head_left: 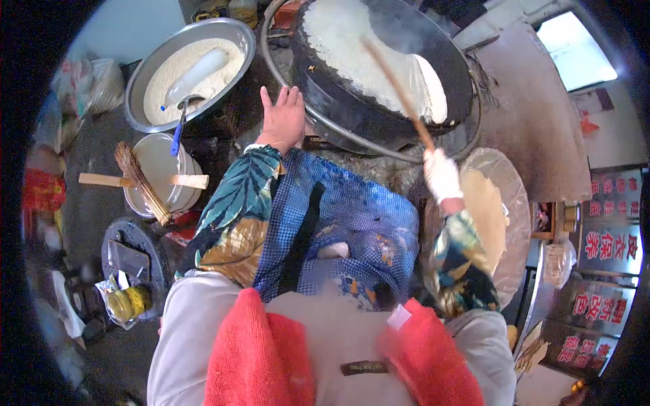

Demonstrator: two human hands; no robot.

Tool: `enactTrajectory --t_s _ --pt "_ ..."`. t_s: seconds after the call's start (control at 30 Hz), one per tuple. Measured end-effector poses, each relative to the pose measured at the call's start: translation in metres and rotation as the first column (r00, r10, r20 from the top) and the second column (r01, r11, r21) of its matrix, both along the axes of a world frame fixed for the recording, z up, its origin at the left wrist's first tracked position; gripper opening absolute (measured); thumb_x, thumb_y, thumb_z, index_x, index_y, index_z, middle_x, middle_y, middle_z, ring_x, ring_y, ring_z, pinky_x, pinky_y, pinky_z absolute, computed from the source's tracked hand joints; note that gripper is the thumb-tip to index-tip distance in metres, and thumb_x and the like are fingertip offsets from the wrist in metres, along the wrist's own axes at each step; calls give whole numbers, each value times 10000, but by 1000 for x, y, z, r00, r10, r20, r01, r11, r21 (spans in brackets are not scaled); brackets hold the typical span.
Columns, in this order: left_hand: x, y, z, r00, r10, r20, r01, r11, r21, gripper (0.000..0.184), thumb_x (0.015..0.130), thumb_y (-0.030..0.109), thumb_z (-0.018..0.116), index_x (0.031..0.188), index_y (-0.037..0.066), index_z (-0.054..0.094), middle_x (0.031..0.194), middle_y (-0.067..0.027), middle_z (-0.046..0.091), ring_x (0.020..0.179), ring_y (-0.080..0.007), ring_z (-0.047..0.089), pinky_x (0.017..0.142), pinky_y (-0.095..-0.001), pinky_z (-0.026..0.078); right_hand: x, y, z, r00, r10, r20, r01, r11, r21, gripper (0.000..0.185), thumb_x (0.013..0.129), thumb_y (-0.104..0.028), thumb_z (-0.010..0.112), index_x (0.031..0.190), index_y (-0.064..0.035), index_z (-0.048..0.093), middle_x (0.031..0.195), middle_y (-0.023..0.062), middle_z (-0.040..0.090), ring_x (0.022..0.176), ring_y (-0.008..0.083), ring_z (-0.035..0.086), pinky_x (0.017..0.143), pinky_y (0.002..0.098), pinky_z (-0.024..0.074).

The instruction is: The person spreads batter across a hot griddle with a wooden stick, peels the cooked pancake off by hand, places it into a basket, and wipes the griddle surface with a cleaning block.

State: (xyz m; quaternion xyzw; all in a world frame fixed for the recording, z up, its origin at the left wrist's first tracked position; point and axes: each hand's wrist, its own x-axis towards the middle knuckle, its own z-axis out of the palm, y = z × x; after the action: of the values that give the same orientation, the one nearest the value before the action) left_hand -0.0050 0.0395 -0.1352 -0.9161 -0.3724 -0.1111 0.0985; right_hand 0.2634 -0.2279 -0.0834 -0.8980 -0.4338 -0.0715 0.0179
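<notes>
Brown stick [401, 95], slanted over pale flatbread [345, 51]

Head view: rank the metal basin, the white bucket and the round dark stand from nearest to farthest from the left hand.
From the left hand:
1. Metal basin, to its left and slightly ahead.
2. White bucket, left and nearer the person.
3. Round dark stand, beyond the bucket.

Bright white rectangular window [577, 51] glows at upper right, cool light spilling onto pale grey wall [626, 132] beside it. Below, grey panels with red characters [609, 247] line right side. Broad smooth brown surface [545, 122] spreads nearer. Dark grey floor [95, 159] at left; round dark stool [157, 291] stands there. Pale blue-grey flat surface [125, 27] fills upper left.
</notes>
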Motion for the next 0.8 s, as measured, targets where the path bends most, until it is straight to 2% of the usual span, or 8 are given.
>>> enactTrajectory --t_s 0.17,0.23,0.27,0.37,0.5,0.6,0.7,0.8 --pt "-7 12 4 997 68 45 -68 998 -1 400 874 123 440 1253 16 510 1386 -110 431 1325 -290 361 1029 -706 139 61 -14 -28 995 -65 81 59 996 67 382 955 -363 428 858 -18 558 751 258 630 725 441 620 673 524 491" --pt "-2 -4 14 999 1 51 -2 1000 12 374 855 102 460 1211 14 530 1360 -127 437 1316 -299 363 1024 -702 161 45 -1 -8 997 -72 8 71 996 55 374 954 -363 428 877 -19 553 761 263 630 750 448 617 703 535 483" --pt "5 -18 9 977 -99 187 91 995 49 351 838 107 474 1167 8 548 1316 -140 460 1304 -298 373 1025 -693 176 36 1 -9 998 -60 11 59 998 34 376 954 -363 427 870 -20 554 762 264 630 753 448 616 708 535 481" --pt "21 -87 14 954 -274 121 281 959 -44 452 829 149 470 1246 -19 519 1285 -153 501 1300 -290 397 1070 -649 157 39 -9 -29 998 -70 2 70 997 -17 383 955 -364 420 860 -17 550 758 270 627 752 446 617 706 529 482" --pt "21 -108 -6 965 -248 86 247 969 26 489 837 161 457 1276 -52 487 1345 -178 473 1318 -292 381 1079 -648 135 57 4 -25 998 -57 24 55 994 93 374 958 -367 414 876 -22 531 722 268 617 717 450 608 696 532 478" --pt "19 -91 -2 974 -219 61 215 975 64 507 824 158 470 1285 -53 479 1357 -181 468 1321 -295 379 1084 -642 131 1 0 -5 998 58 -20 -58 998 -11 375 944 -395 441 876 -40 543 710 281 603 703 468 599 661 535 475" --pt "12 -81 1 968 -252 10 250 965 72 493 835 138 459 1291 -48 476 1358 -176 469 1323 -290 377 1093 -632 111 38 -14 -25 985 -128 -119 138 988 74 383 944 -389 444 885 -29 562 743 281 607 736 466 598 658 537 474" --pt "9 -71 0 974 -223 47 220 974 54 485 820 133 478 1271 -44 497 1349 -160 483 1312 -275 393 1103 -614 107 72 -9 -33 999 -49 -16 51 990 135 388 949 -377 446 838 -26 568 716 256 614 701 447 607 640 533 488"
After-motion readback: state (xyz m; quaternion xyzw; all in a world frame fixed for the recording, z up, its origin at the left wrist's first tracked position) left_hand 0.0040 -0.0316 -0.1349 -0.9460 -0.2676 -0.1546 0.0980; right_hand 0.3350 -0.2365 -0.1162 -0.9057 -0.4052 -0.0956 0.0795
